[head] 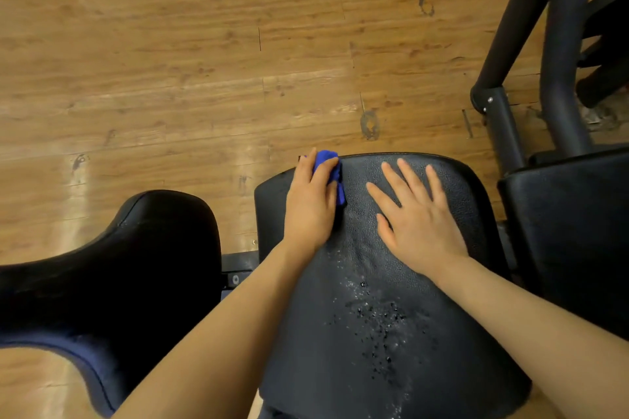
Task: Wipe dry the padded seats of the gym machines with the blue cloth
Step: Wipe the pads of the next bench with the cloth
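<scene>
Both forearms reach up from the bottom edge, bare, crossing over the black seat (391,282) that fills the lower middle of the view. No brand, label or writing can be read on any pad or frame.

Water droplets (377,313) speckle the near half of the seat, thickest around its centre and trailing toward 6 o'clock; the far half looks duller and mostly free of beads, though the textured vinyl makes that hard to judge.

At the seat's 11 o'clock corner, the left hand (311,201) lies knuckles up, fingers curled around the bunched blue cloth (328,173) and holding it against the padding. Only a small fold of cloth shows, past the fingertips and along the thumb side of the hand. The wrist is straight, in line with the forearm.

Toward 1 o'clock on the same seat, the right hand (417,211) lies flat, palm down, fingers straight and spread, thumb angled out toward the left hand. It holds nothing and rests directly on the pad. The two hands are near each other but not touching.

At 9 o'clock from the seat sits a second pad (136,265), black and curved, apart from it. At 3 o'clock a third pad (571,231) stands just beside the seat. Black frame tubes (558,54) rise at 1 o'clock over the wooden floor (170,44).
</scene>
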A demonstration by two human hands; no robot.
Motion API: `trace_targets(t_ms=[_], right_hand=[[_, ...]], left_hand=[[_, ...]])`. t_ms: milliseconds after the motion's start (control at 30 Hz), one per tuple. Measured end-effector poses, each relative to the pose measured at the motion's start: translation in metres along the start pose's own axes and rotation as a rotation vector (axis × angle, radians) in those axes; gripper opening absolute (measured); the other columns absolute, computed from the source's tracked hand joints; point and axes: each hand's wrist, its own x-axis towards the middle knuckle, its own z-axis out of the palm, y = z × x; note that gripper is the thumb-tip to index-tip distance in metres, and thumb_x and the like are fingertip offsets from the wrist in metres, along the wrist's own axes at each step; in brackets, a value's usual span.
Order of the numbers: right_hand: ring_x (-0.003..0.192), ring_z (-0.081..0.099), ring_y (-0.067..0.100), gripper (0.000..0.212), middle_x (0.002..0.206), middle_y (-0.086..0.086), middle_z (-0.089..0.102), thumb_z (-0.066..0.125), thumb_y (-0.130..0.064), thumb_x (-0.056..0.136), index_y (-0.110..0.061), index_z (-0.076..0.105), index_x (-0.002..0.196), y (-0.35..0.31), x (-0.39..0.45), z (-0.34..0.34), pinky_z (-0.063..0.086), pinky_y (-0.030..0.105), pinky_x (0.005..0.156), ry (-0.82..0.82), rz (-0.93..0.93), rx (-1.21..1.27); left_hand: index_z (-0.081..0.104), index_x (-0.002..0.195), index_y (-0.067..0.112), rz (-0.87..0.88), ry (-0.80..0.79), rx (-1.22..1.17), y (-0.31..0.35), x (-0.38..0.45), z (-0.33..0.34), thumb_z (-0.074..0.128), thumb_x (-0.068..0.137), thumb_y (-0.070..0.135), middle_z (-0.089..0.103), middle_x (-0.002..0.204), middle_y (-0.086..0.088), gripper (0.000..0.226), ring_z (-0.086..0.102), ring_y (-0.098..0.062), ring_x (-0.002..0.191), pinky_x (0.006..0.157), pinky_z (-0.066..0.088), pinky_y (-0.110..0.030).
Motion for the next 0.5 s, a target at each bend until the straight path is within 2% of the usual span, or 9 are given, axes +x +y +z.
trace_targets(t_ms=[100, 200, 333, 500], right_hand=[[0.143, 0.031, 0.034, 0.053, 0.153, 0.015, 0.038, 0.034, -0.037, 0.093, -0.02, 0.052, 0.14, -0.002, 0.001, -0.002, 0.016, 0.057, 0.116, -0.023, 0.005, -0.058], [0.144, 0.029, 0.034, 0.055, 0.154, 0.015, 0.036, 0.033, -0.039, 0.094, -0.02, 0.05, 0.142, -0.003, 0.001, -0.003, 0.016, 0.058, 0.116, -0.039, 0.005, -0.092], [0.144, 0.028, 0.035, 0.057, 0.155, 0.015, 0.034, 0.03, -0.043, 0.095, -0.021, 0.047, 0.144, -0.003, 0.002, -0.003, 0.016, 0.059, 0.116, -0.054, 0.0, -0.125], [0.144, 0.029, 0.035, 0.057, 0.155, 0.016, 0.034, 0.032, -0.044, 0.095, -0.022, 0.046, 0.145, -0.002, 0.002, -0.001, 0.017, 0.059, 0.115, -0.045, -0.012, -0.139]], left_hand=[[0.05, 0.141, 0.014, -0.017, 0.005, 0.026, 0.004, -0.003, 0.01, 0.052, 0.097, 0.011, 0.028, 0.157, -0.014, 0.045, 0.018, -0.034, 0.148, 0.116, 0.023, -0.04], [0.052, 0.139, 0.013, -0.03, 0.044, 0.018, 0.005, -0.012, 0.014, 0.05, 0.095, 0.016, 0.032, 0.155, -0.015, 0.045, 0.023, -0.035, 0.146, 0.112, 0.027, -0.041], [0.054, 0.137, 0.013, -0.008, 0.044, 0.056, 0.006, -0.032, 0.016, 0.036, 0.093, 0.032, 0.038, 0.152, -0.015, 0.051, 0.029, -0.036, 0.143, 0.11, 0.028, -0.038], [0.051, 0.139, 0.016, 0.016, 0.031, 0.133, -0.002, -0.085, 0.025, 0.038, 0.096, 0.028, 0.036, 0.154, -0.013, 0.047, 0.03, -0.034, 0.143, 0.11, 0.031, -0.04]])
